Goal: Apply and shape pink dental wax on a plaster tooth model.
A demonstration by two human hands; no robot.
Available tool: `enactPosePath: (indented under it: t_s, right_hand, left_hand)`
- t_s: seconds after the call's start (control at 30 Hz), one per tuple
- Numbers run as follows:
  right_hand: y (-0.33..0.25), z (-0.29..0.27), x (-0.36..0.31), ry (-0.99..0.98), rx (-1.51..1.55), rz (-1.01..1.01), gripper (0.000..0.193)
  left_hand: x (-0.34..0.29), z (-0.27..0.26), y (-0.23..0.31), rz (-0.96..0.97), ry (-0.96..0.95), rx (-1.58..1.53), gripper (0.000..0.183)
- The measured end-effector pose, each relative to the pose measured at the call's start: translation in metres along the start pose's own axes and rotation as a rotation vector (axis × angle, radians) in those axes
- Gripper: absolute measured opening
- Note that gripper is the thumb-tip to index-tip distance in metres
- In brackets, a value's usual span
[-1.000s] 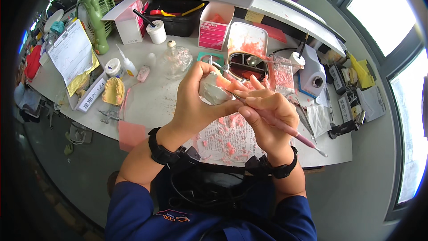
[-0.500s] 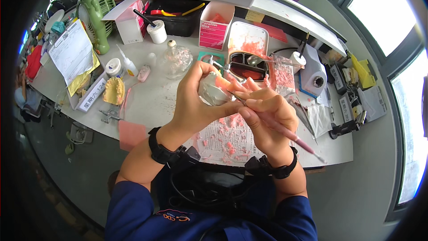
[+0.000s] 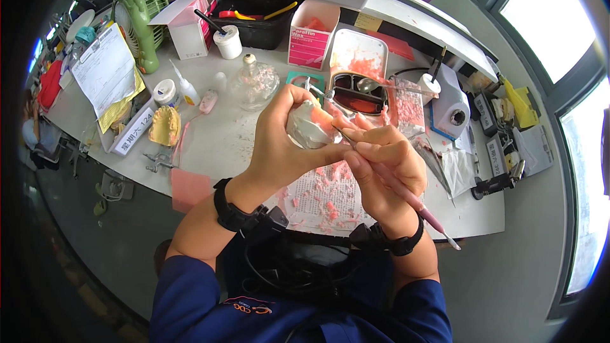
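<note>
My left hand (image 3: 274, 149) is closed around a white plaster dental model (image 3: 304, 128) with pink wax on it. A slim wax carver with a pink handle (image 3: 406, 195) is pinched in my right hand (image 3: 393, 164). Its metal tip meets the wax side of the model, close to my left thumb. The carver's other, pale end points down and right, past the table edge. Fingers of both hands hide part of the model. Below my hands, pink wax shavings (image 3: 330, 211) lie scattered on a printed paper sheet (image 3: 305, 200).
Behind my hands stand a divided dark wax tray (image 3: 359, 103), a glass burner (image 3: 254, 84) and a wax box (image 3: 311, 38). A yellowish dental cast (image 3: 165, 127) and a pink wax sheet (image 3: 190, 190) lie left. A grey-blue machine (image 3: 450, 111) stands right.
Both hands stay together at the model, which seems slightly turned. The carver tip has shifted a little along the wax. The whole view has moved slightly.
</note>
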State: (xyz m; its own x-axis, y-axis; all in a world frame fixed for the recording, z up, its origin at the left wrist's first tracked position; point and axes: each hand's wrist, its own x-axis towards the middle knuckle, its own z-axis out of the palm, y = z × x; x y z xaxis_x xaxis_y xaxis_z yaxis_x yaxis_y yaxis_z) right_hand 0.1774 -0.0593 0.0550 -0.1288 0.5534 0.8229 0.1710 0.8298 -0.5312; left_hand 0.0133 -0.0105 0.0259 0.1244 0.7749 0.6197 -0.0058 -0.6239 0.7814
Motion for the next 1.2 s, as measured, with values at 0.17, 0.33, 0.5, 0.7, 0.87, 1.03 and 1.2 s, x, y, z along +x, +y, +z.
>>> enactPosePath:
  t_s: [0.17,0.33,0.5,0.7,0.87,1.03,1.2]
  right_hand:
    - [0.0002,-0.0025,-0.0005,-0.010,0.056,0.046,0.018]
    - [-0.0010,-0.0036,-0.0022,-0.012,0.050,0.066,0.018]
    - [-0.0048,0.0006,-0.0001,0.004,-0.069,0.021,0.019]
    - [-0.0012,-0.0013,-0.0010,-0.023,0.021,0.051,0.018]
    - [-0.0025,-0.0036,-0.0014,-0.032,0.075,0.073,0.018]
    - [-0.0036,-0.0048,-0.0010,-0.044,-0.008,0.025,0.020]
    - [-0.0057,-0.0005,-0.0011,-0.048,-0.054,-0.012,0.020]
  left_hand:
    - [0.0001,0.0011,0.0013,0.005,-0.001,-0.022,0.064]
    - [0.0008,-0.0002,0.0027,0.012,-0.008,-0.010,0.064]
    - [0.0011,-0.0011,0.0021,0.007,-0.011,0.019,0.064]
    - [0.0008,-0.0011,0.0009,0.019,-0.016,-0.028,0.064]
    - [0.0001,-0.0017,-0.0007,0.043,-0.021,-0.032,0.065]
    - [0.0007,-0.0007,0.0014,0.002,-0.019,-0.060,0.065]
    - [-0.0005,-0.0032,0.0010,0.002,-0.026,-0.035,0.064]
